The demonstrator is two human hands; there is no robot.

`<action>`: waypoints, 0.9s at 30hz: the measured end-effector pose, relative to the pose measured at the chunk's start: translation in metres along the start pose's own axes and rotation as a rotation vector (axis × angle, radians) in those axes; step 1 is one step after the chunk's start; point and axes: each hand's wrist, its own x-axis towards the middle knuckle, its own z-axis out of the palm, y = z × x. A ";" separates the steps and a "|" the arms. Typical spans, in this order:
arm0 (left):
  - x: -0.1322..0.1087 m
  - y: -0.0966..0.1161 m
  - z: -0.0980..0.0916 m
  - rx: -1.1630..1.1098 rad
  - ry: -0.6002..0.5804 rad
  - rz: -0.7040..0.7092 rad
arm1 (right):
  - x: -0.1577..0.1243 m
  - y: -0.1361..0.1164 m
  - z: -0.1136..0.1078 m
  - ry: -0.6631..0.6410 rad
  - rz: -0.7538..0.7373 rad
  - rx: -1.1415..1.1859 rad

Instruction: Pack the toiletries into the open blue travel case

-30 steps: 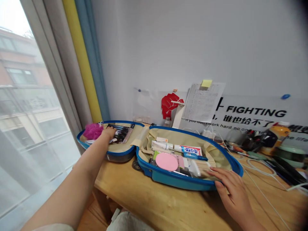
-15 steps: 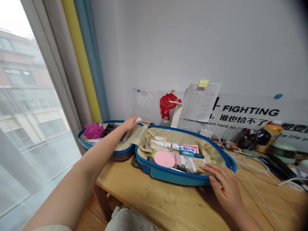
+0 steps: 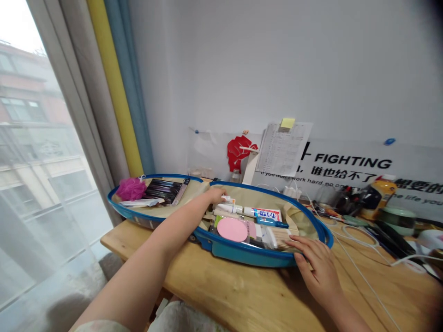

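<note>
The left hand (image 3: 214, 196) reaches across an open blue case (image 3: 242, 252), and its fingers (image 3: 219, 193) lie close together above the case's far side. Their tips are just beside a small white tube (image 3: 226, 199), but whether they are clamped on anything cannot be told. Just ahead of those fingertips, a row of tubes lies in the case, including a toothpaste tube (image 3: 263, 213) and a blue tube (image 3: 272, 222). A pink sponge (image 3: 232, 229) lies below the fingers, nearer the front rim. The right hand (image 3: 316, 265) rests open on the case's front rim, its fingers (image 3: 297, 244) slightly apart and pointing left, with their tips just beside a bundle of wooden sticks (image 3: 282, 238). Left of the left fingers, the case's other half (image 3: 138, 216) lies open with a pink bath puff (image 3: 131, 189) and a black brush set (image 3: 164, 190) inside. The case sits on a wooden table (image 3: 207, 288). Well right of the right fingers, a white cable (image 3: 360, 272) crosses the table, and an orange bottle (image 3: 379, 198) stands farther back.
</note>
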 end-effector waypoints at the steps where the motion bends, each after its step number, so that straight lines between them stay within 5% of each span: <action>1: 0.001 -0.002 0.002 0.000 -0.010 -0.006 | 0.000 0.000 0.000 0.007 0.005 0.005; 19: 0.004 0.001 0.014 -0.018 -0.045 0.109 | 0.001 0.004 0.001 0.019 -0.043 -0.003; 27: 0.003 0.001 0.013 -0.043 0.148 0.132 | -0.001 0.006 0.003 0.015 -0.034 0.001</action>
